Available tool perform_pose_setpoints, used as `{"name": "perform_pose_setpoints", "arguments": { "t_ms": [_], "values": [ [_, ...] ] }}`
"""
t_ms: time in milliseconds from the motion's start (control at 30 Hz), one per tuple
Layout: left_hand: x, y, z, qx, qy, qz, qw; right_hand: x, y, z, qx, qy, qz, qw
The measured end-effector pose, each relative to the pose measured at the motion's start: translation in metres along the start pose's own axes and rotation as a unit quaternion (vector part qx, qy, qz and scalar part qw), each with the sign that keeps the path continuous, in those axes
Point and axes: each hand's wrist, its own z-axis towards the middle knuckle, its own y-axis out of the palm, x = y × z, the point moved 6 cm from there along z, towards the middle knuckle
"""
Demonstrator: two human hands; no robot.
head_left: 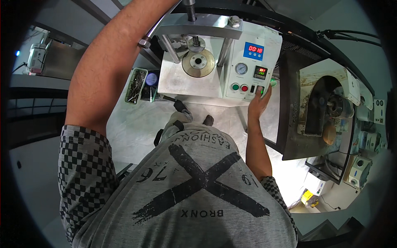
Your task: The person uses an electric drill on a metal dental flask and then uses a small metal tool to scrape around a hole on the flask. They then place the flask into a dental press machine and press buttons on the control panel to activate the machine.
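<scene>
A white press machine (190, 82) has a steel crossbar (194, 25), a threaded screw, two posts and a round metal plate (190, 68) with a central hole. Its control panel (237, 49) carries digital displays, a dial gauge, green and red buttons and switches. My right hand (258, 103) is at the panel's lower right, thumb on a switch and fingers apart near the edge, holding nothing. My left arm reaches up past the top edge beside a slanted metal bar (163, 18); my left hand is out of frame.
A green container of metal tools (142, 74) and a blue-lidded jar (151, 78) stand left of the press. A dark bench (289, 132) with a grimy machine (308, 82) stands to the right, other equipment beyond it. My legs and shoes are over the pale floor (124, 136).
</scene>
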Motion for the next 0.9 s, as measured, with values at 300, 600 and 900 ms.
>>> {"name": "perform_pose_setpoints", "arguments": {
  "t_ms": [300,600,900],
  "values": [
    [0.004,-0.001,-0.002,0.029,-0.022,0.026,0.999,0.057,0.000,-0.005,0.159,0.253,0.154,0.942],
    [0.005,-0.004,-0.009,0.029,-0.053,0.006,0.998,0.065,0.005,-0.009,0.113,0.291,0.172,0.934],
    [0.013,-0.009,-0.016,0.017,-0.042,-0.025,0.999,0.060,-0.004,-0.006,0.092,0.277,0.077,0.953]
  ]
}}
